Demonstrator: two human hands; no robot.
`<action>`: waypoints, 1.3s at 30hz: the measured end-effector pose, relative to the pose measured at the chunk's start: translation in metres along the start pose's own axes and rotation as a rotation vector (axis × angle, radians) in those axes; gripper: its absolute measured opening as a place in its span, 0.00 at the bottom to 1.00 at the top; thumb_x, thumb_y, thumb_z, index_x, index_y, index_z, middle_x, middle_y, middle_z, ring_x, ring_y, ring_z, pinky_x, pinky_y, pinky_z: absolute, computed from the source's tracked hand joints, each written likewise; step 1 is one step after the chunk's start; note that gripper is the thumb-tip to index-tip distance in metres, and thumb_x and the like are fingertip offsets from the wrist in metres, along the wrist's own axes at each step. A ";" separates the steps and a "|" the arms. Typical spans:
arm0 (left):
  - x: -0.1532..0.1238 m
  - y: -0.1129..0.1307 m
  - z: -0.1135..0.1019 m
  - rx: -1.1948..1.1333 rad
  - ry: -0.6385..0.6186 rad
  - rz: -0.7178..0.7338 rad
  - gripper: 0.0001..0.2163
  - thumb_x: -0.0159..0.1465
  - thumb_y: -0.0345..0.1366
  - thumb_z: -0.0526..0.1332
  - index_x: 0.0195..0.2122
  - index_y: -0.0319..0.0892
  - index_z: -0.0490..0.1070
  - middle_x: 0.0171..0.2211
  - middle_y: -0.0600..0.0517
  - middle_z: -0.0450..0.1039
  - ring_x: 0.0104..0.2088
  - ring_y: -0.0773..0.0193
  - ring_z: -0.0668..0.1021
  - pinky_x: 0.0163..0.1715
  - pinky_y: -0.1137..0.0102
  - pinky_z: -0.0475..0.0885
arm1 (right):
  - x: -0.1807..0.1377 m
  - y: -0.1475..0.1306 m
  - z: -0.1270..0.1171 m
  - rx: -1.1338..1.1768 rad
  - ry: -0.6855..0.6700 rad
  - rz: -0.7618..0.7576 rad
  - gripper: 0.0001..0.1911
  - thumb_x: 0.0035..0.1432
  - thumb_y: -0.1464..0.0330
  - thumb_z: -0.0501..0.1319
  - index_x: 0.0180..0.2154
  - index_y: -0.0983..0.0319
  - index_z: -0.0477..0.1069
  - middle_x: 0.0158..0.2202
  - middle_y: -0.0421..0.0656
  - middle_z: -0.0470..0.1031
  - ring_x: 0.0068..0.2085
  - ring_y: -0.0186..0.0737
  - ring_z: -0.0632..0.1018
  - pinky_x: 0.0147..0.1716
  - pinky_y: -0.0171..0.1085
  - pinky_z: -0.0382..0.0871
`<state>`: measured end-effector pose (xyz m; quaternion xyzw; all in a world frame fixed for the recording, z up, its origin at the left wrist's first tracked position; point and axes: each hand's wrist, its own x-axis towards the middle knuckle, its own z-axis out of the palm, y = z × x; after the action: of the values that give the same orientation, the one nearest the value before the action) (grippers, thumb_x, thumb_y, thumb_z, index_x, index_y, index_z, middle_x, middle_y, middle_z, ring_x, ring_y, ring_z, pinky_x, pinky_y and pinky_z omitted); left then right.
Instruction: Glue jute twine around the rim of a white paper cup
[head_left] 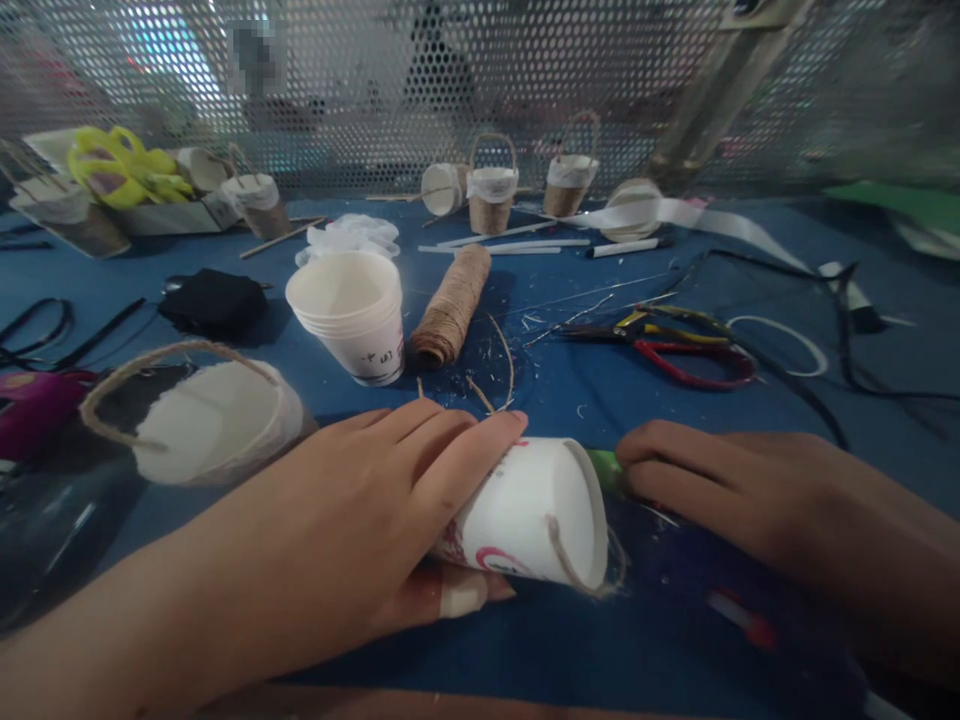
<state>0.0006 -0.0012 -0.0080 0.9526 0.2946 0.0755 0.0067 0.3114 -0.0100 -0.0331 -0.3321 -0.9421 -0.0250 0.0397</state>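
Left hand (375, 500) grips a paper cup (532, 510) lying on its side near the table's (600, 660) near edge, fingers above and thumb below. Right hand (720, 490), fingers curled around a green-tipped tool (602, 470), sits at the cup's base. Twine spool (452, 305) lies mid-table.

Mid-table, upright stack of white paper cups (352, 315): a few dark handwritten marks low on the side wall, near the base. The strokes are too small and blurred to read. Near edge, white paper cup (532, 510) on its side under the left hand (390, 500): red printed marks along the lower wall, a red trace by the fingertips, partly covered, no letters legible. Nothing else carries readable text, number or brand
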 end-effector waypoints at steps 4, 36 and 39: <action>-0.001 0.001 -0.001 0.008 -0.003 -0.005 0.37 0.65 0.47 0.72 0.68 0.36 0.57 0.57 0.38 0.80 0.52 0.42 0.83 0.41 0.49 0.83 | 0.001 0.000 -0.002 -0.022 -0.016 0.006 0.23 0.44 0.79 0.56 0.43 0.55 0.68 0.44 0.42 0.77 0.26 0.41 0.78 0.25 0.40 0.72; 0.000 0.005 -0.002 0.020 -0.024 0.007 0.32 0.69 0.46 0.68 0.66 0.36 0.58 0.55 0.40 0.80 0.50 0.43 0.83 0.40 0.50 0.82 | 0.003 -0.004 -0.009 -0.093 -0.142 0.044 0.20 0.47 0.80 0.58 0.42 0.57 0.71 0.46 0.47 0.80 0.28 0.45 0.81 0.23 0.41 0.74; 0.000 0.005 -0.001 0.017 -0.023 0.007 0.32 0.69 0.45 0.68 0.67 0.36 0.58 0.55 0.40 0.80 0.50 0.43 0.83 0.40 0.50 0.82 | 0.002 -0.003 -0.007 -0.100 -0.132 0.049 0.21 0.48 0.82 0.56 0.41 0.57 0.71 0.46 0.49 0.81 0.30 0.46 0.82 0.24 0.40 0.74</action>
<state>0.0031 -0.0055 -0.0064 0.9545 0.2917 0.0618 0.0016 0.3080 -0.0117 -0.0261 -0.3577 -0.9318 -0.0490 -0.0383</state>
